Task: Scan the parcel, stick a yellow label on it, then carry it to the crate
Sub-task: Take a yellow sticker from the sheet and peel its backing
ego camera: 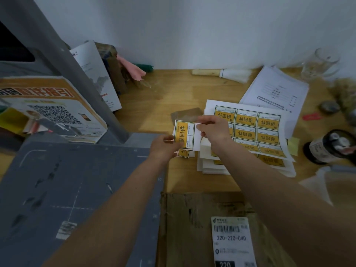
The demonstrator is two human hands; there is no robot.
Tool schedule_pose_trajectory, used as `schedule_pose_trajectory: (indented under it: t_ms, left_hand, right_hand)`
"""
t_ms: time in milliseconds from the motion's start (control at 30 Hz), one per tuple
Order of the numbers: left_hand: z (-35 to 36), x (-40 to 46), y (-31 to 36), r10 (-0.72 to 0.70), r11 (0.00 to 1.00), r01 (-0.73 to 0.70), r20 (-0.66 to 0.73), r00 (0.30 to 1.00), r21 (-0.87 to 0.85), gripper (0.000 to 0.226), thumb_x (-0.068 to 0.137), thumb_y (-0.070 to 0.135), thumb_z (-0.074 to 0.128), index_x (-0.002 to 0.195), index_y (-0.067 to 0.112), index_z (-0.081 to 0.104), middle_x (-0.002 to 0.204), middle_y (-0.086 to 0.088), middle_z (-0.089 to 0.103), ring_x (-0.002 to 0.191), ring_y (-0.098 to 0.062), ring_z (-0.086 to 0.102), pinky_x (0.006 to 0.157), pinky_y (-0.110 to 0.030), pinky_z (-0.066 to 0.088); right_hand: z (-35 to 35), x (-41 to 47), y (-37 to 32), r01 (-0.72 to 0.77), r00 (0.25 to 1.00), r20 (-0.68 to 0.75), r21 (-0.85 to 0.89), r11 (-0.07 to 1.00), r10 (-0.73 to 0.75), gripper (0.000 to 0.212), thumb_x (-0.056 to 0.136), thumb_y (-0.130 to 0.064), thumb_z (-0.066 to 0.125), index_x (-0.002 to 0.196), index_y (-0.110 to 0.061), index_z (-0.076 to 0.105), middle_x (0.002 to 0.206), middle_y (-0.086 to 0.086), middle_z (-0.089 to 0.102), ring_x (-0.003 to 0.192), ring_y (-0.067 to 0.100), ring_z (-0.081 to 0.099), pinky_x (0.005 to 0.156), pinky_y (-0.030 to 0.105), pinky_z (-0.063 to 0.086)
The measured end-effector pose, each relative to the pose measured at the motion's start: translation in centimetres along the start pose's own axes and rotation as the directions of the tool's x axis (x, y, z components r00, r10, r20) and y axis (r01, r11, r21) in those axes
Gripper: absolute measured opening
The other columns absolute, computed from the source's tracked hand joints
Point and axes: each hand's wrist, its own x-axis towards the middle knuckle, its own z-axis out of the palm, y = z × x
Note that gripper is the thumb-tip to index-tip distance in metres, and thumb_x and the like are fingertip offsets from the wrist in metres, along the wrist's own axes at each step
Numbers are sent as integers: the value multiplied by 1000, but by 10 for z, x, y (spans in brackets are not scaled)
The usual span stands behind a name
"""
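A brown cardboard parcel (185, 228) lies at the near edge of the wooden desk, with a white barcode shipping label (232, 241) on its top. Above the desk I hold a single yellow label (184, 134) on white backing between both hands. My left hand (163, 149) pinches its lower left edge. My right hand (213, 130) pinches the white backing at its right edge. A stack of sheets of yellow labels (256, 130) lies just right of my hands. No crate and no scanner are in view.
A grey cutting mat (67, 189) covers the left of the desk (154, 105). A grey slanted post (77, 74) and a printed QR-code board (54, 110) stand at left. White papers (277, 89), a brush (221, 74), a glass (321, 62) and a dark jar (331, 147) sit right.
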Motion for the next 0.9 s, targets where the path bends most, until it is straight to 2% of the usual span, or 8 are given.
schedule_pose_trajectory:
  t_ms: [67,200,367,467,533,667,767,900]
  left_hand:
    - [1,-8,5,16,993,-17,-7,1000,-114,33,85,4,67,117,0,59,109,-13,67,88,-24,66,70,-28,56]
    - [6,-32,17,104,987,-109,-47,993,-119,12,91,2,58,101,8,62,104,-12,66,78,-19,63,65,-24,54]
    - [9,-67,28,220,969,-234,-155,963,-81,17,93,0,53,95,15,62,101,-9,67,89,-22,65,77,-31,56]
    - [11,-91,31,289,956,-295,-188,939,-1,19,92,2,56,92,19,64,101,-7,69,88,-20,65,79,-32,55]
    - [14,-108,32,351,936,-338,-162,922,102,18,91,5,59,96,19,68,98,-1,68,89,-16,63,78,-28,52]
    - [22,-142,32,431,894,-410,-95,898,179,18,85,5,67,96,18,72,102,0,70,96,-15,64,84,-28,52]
    - [28,-168,33,458,889,-444,-172,872,112,19,79,7,74,88,22,67,92,-1,70,88,-14,66,80,-28,53]
    - [36,-201,31,452,887,-460,-265,852,34,14,78,11,76,87,17,69,83,4,68,79,-9,63,70,-17,49]
  right_hand:
    - [-7,-8,-2,13,1000,-7,-4,1000,-13,27,81,9,62,102,-4,70,80,1,60,61,13,52,56,19,48]
    - [-23,-27,-6,42,999,-20,-55,998,-43,26,83,10,57,103,-3,68,86,6,60,59,14,52,44,12,44]
    - [-48,-53,-11,47,999,-3,-99,994,-48,24,86,9,53,104,2,67,78,4,65,62,21,64,63,31,57]
    - [-65,-72,-14,137,987,-47,-231,963,-152,23,88,-1,55,106,-5,68,103,6,67,88,22,65,79,37,56]
    - [-76,-88,-20,257,958,-36,-336,906,-285,23,88,-9,59,110,-9,68,108,5,66,96,20,61,90,39,51]
    - [-91,-123,-32,416,908,114,-355,837,-403,20,83,-14,68,101,-9,73,94,5,70,82,20,62,84,40,53]
    - [-104,-144,-34,408,912,92,-282,868,-399,12,81,-10,71,91,-8,76,89,10,73,83,21,66,83,36,54]
    - [-126,-173,-33,403,915,58,-157,901,-399,11,82,-5,69,91,-4,75,87,9,71,79,15,63,75,20,51]
